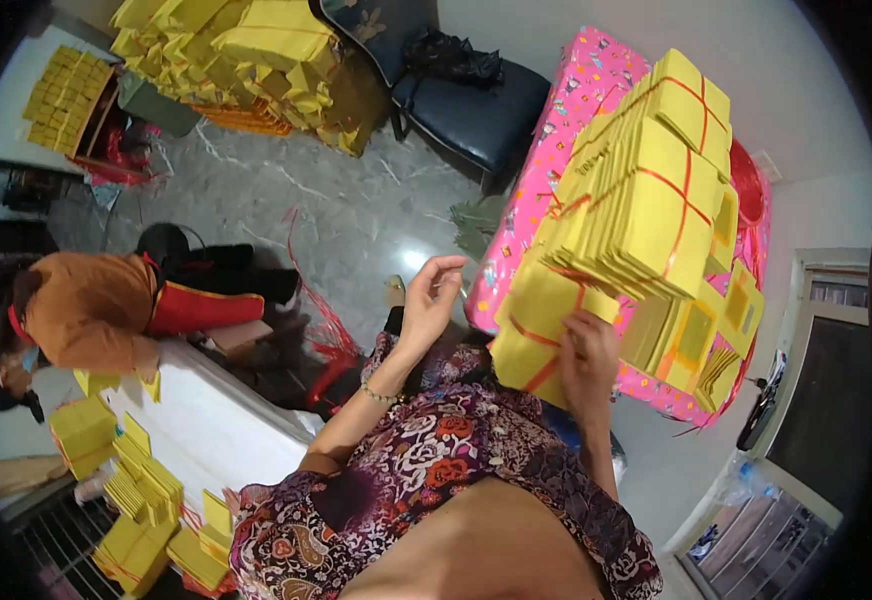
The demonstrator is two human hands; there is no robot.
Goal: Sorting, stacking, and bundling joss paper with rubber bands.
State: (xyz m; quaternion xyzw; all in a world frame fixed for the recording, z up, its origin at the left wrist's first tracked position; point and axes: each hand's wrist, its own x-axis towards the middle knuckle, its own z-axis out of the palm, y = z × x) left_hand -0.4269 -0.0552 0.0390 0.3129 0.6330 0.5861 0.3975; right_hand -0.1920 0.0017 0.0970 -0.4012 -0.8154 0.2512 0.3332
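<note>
A bundle of yellow paper (pixel 531 318), tied crosswise with red string (pixel 536 336), rests at the near end of the pink-covered table, close to my body. My right hand (pixel 589 362) is at the right side of this bundle, its fingers bent and closed together where the string runs; the fingertips are partly hidden. My left hand (pixel 430 305) is raised in the air left of the bundle, fingers loosely curved and apart, with nothing seen in them. Just beyond, a tall stack of tied yellow paper bundles (pixel 671 205) leans along the table.
The pink patterned table cover (pixel 516 215) shows along the left edge. A black chair (pixel 481 110) holds a black bag. Yellow bundles (pixel 276 65) are heaped at the back. Left, a person in brown (pixel 91 305) bends over a white table (pixel 211 400) with more bundles. Red strings (pixel 326 335) trail on the floor.
</note>
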